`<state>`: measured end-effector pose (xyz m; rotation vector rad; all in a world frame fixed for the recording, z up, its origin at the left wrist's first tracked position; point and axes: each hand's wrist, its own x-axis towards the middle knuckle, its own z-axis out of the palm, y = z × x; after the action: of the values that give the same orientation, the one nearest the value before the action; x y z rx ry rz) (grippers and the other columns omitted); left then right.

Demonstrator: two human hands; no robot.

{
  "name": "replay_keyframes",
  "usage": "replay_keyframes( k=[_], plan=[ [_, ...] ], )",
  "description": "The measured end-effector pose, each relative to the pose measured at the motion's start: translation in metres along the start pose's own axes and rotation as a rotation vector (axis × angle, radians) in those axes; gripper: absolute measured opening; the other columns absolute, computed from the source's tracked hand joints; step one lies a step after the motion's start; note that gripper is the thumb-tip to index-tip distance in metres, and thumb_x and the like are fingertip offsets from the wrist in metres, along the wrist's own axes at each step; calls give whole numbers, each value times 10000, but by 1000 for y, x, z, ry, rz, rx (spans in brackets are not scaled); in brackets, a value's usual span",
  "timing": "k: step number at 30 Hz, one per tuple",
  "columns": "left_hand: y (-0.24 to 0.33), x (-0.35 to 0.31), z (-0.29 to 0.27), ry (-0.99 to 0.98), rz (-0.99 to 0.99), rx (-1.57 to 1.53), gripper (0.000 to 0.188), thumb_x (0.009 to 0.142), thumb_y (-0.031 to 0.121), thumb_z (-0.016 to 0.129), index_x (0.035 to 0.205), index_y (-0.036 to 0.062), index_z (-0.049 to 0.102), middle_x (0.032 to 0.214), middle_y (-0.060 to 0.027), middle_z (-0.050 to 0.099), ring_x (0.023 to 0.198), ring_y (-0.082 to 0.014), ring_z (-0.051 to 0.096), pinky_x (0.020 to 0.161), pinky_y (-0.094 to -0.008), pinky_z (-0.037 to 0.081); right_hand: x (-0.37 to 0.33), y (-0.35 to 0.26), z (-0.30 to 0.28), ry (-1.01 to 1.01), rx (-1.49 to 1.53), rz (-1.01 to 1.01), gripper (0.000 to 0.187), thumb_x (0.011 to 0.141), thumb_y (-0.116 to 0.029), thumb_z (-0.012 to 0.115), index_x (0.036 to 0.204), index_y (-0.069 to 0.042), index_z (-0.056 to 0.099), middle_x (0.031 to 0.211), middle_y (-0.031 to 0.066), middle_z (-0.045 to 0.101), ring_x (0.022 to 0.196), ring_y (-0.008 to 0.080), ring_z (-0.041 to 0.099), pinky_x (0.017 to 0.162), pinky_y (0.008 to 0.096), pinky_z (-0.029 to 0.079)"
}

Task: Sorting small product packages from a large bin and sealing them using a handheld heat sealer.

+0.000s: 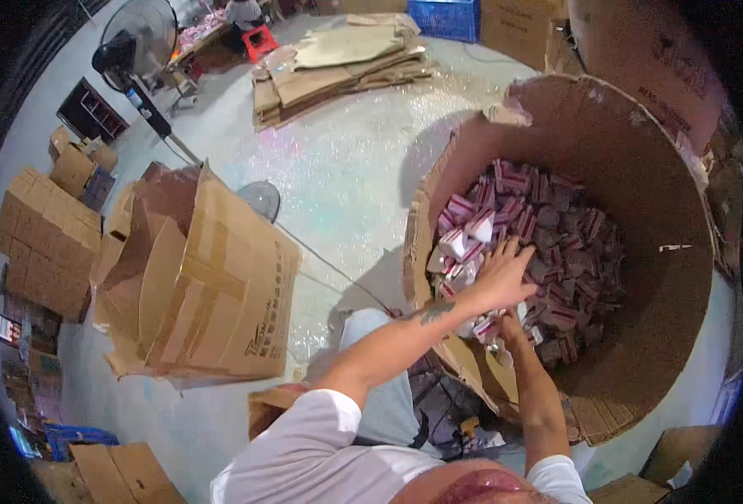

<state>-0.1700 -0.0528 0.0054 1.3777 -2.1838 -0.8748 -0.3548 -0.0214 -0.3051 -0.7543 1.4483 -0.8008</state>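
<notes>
Both my arms reach into a large round cardboard drum (657,294) holding a heap of small white packets (556,252) with red-pink stripes. What is inside the packets cannot be made out. My left hand (504,275) lies over the near left side of the heap, fingers spread and nothing gripped in them. Below its wrist, my right hand (511,326) is down among the packets by the near wall. The left forearm crosses close to it, and its fingers are mostly hidden. Brighter packets (454,244) lie just left of my left hand; the rest are in shadow.
A tall open carton (229,286) stands to the left, with a pedestal fan (140,92) behind it and a cable across the floor. Flattened cardboard (338,63) is stacked further back, near a blue crate (444,18) and a red stool (260,44). A person sits at a far table.
</notes>
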Motion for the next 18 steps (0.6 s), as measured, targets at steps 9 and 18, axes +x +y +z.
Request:
replay_keyframes(
  k=[9,18],
  plan=[
    [-23,6,6,-63,84,25,900,720,394,782,1457,7,441,1420,-262,497,1314,-403,481,1112,-449,381,-113,-206,-5,-55,309,-202,179,1009,-186,559,1166,-101,562,867,21,640,675,133,604,538,281,470],
    [-7,20,7,-242,-223,-412,529,751,299,723,1158,-32,653,1049,-279,688,1008,-403,672,863,-450,526,-93,-214,-5,501,-375,-799,341,984,-272,624,1111,44,610,953,131,645,880,238,606,820,351,478]
  ],
)
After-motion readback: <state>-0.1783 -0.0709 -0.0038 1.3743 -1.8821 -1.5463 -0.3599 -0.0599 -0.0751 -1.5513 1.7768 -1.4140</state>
